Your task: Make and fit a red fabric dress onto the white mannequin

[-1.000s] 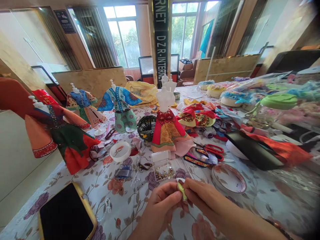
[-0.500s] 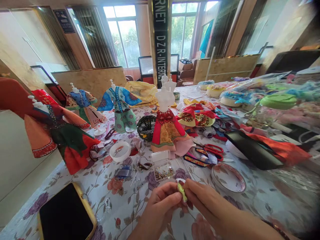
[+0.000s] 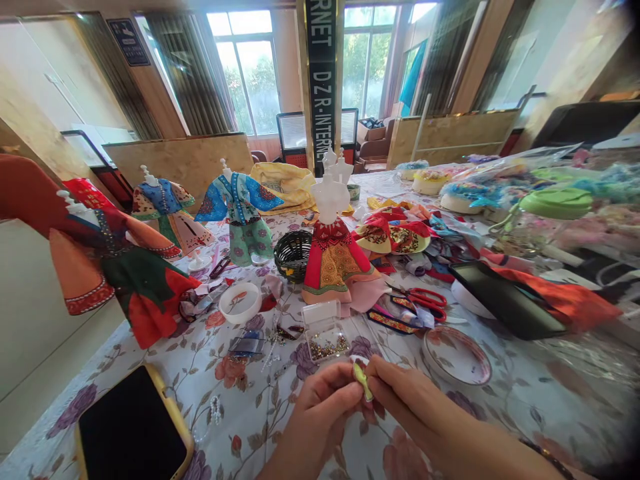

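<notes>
So the left hand (image 3: 327,407) and right hand (image 3: 407,393) are both pinching a little yellow-green piece (image 3: 363,381), just on the near side of the bead box (image 3: 325,340). Past that box there's a red-skirted doll form (image 3: 336,257), with scissors (image 3: 425,299) off to its right.

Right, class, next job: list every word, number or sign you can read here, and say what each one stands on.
"RNET": top of the black pillar strip, cut off by the picture's edge.
"DZR-INTERNE": lower on the same strip; its end is hidden behind the white dress forms.
Dark wall sign, left: pale characters, too small to read.
</notes>
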Action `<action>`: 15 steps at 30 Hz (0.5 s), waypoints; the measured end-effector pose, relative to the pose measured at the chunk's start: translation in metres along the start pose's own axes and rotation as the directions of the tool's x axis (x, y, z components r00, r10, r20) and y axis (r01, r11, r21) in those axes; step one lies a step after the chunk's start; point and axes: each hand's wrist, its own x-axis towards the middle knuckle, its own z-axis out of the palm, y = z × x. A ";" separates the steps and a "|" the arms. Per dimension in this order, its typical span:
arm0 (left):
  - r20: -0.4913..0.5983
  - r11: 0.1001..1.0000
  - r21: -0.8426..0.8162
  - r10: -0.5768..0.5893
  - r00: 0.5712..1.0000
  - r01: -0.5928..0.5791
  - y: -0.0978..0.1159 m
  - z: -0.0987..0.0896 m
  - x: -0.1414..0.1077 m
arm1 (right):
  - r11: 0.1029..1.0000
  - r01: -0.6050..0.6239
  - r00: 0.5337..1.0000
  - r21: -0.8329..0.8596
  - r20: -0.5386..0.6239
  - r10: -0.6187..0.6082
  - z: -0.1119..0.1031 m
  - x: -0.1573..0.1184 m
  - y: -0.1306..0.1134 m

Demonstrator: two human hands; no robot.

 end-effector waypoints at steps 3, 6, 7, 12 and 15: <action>0.006 1.000 -0.004 0.014 1.000 -0.014 0.000 0.001 0.001 | 0.998 0.021 1.000 -0.057 -0.009 -0.021 0.003 0.000 0.001; 0.005 1.000 -0.010 0.018 1.000 -0.018 -0.002 -0.001 0.002 | 0.996 0.035 0.999 -0.080 -0.029 -0.038 0.007 0.002 0.002; 0.007 1.000 -0.011 0.019 1.000 -0.019 -0.003 -0.002 0.002 | 0.996 0.042 0.998 -0.085 -0.046 -0.046 0.008 0.002 0.002; 0.033 0.999 -0.033 0.028 0.999 -0.027 -0.005 -0.005 0.003 | 0.994 0.075 0.989 -0.080 -0.120 -0.084 0.012 0.001 0.004; 0.044 0.999 -0.042 0.028 0.999 -0.026 -0.004 -0.005 0.004 | 0.999 0.036 0.994 -0.026 -0.100 -0.038 0.012 -0.001 0.004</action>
